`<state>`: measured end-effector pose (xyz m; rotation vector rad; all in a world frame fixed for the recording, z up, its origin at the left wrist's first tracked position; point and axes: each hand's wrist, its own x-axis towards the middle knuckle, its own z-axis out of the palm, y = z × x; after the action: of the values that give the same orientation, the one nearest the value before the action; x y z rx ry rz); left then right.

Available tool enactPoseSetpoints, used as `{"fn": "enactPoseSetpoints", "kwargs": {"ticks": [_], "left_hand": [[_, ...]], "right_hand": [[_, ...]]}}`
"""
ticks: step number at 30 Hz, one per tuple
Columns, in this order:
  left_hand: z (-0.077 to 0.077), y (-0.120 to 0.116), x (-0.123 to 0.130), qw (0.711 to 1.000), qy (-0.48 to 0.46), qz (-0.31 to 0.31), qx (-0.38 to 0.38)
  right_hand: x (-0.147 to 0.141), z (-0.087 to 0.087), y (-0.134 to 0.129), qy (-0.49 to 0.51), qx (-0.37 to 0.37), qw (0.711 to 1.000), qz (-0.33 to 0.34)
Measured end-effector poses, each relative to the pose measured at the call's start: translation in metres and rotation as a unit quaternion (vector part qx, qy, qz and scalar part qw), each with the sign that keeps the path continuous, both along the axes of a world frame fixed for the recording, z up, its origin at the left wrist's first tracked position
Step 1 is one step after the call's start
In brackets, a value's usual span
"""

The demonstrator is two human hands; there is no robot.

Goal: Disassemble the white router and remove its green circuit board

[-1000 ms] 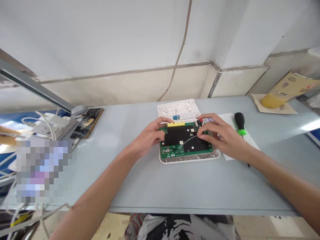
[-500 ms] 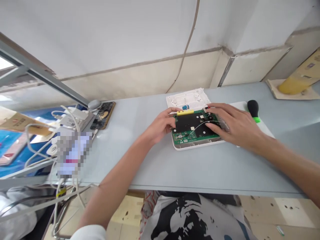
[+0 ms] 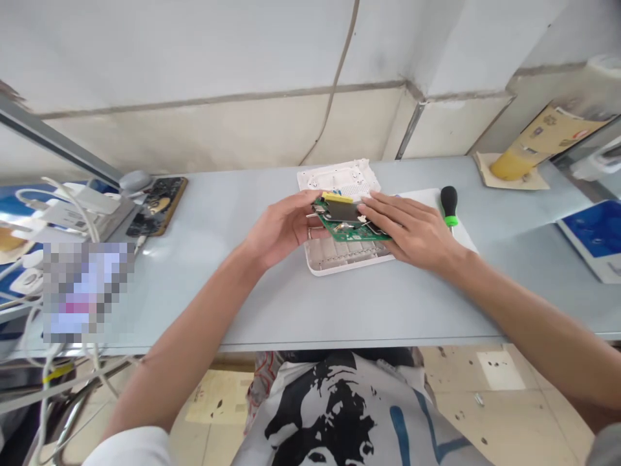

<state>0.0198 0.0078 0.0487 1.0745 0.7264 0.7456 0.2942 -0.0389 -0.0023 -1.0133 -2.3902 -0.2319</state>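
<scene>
Both my hands hold a green circuit board (image 3: 350, 232) by its sides, tilted up above a white plastic router base (image 3: 339, 257). My left hand (image 3: 284, 226) grips the near left edge, and a ring shows on one finger. My right hand (image 3: 407, 230) lies over the board's right end and hides part of it. A yellow connector (image 3: 336, 197) sits along the board's far edge. A white router cover (image 3: 337, 178) lies just beyond it, and the base's ribbed inside shows below the board.
A green-collared, black-handled screwdriver (image 3: 449, 207) stands on white paper (image 3: 431, 210) to the right. A phone (image 3: 158, 206) and white chargers with cables (image 3: 72, 207) lie at the left. A yellow container (image 3: 514, 165) sits on brown paper at the back right.
The green circuit board has been raised and tilted out of the white base, exposing the base's ribbed inside. Both hands have closed in around the board, and the view has shifted.
</scene>
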Motion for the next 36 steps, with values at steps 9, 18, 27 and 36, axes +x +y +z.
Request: {"fn": "enactPoseSetpoints", "kwargs": {"ticks": [9, 18, 27, 36], "left_hand": [[-0.024, 0.009, -0.008, 0.801, 0.286, 0.154, 0.503], [-0.058, 0.025, -0.011, 0.757, 0.393, -0.03, 0.521], [-0.044, 0.028, -0.014, 0.749, 0.415, -0.082, 0.51], [-0.041, 0.018, -0.014, 0.721, 0.45, -0.047, 0.525]], "right_hand": [[-0.009, -0.001, -0.004, 0.209, -0.091, 0.968, -0.105], [-0.02, -0.002, 0.008, 0.597, -0.383, 0.704, -0.037], [-0.018, 0.017, 0.004, 0.65, -0.507, 0.567, -0.003], [-0.018, 0.018, -0.002, 0.628, -0.545, 0.556, -0.003]]}}
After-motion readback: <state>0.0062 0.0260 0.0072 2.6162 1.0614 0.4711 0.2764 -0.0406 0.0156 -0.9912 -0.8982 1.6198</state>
